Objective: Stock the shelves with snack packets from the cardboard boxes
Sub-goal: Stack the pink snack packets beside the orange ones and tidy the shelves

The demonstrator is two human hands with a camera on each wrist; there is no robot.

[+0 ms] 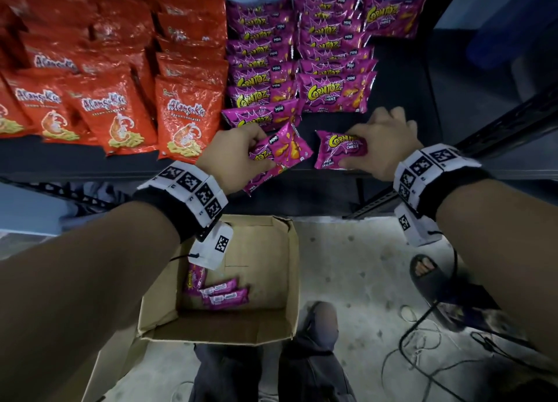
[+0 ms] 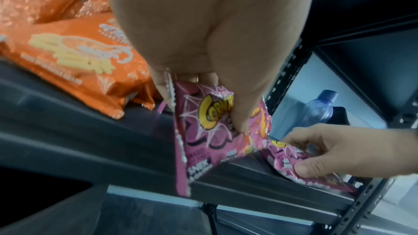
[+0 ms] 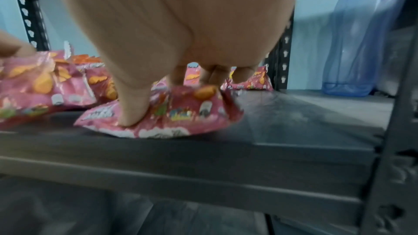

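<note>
Two purple Cornitoz packets [image 1: 273, 157] are gripped in the left hand [image 1: 232, 151], fingers curled round them, at the front edge of the dark shelf [image 1: 398, 78]; their lower ends hang past the edge. In the left wrist view the thumb is pressed on the front packet's logo. One more purple packet [image 1: 339, 152] is pinched by the right hand [image 1: 383, 143], thumb on the near end and fingers on top, and is seen lying flat on the shelf in the right wrist view, just right of the left hand's pair.

Behind both hands, stocked purple packets [image 1: 332, 92] are laid in two overlapping columns plus one single packet at the back right; an exact count cannot be made because of the overlap. Orange Alang-Kui bags [image 1: 184, 118] fill the left part of the shelf, four in the front row, more behind.

One open cardboard box [image 1: 271, 281] is on the floor below, with about four purple packets [image 1: 225, 293] left inside. One blue bottle [image 3: 361, 42] stands to the right beyond the shelf post.
</note>
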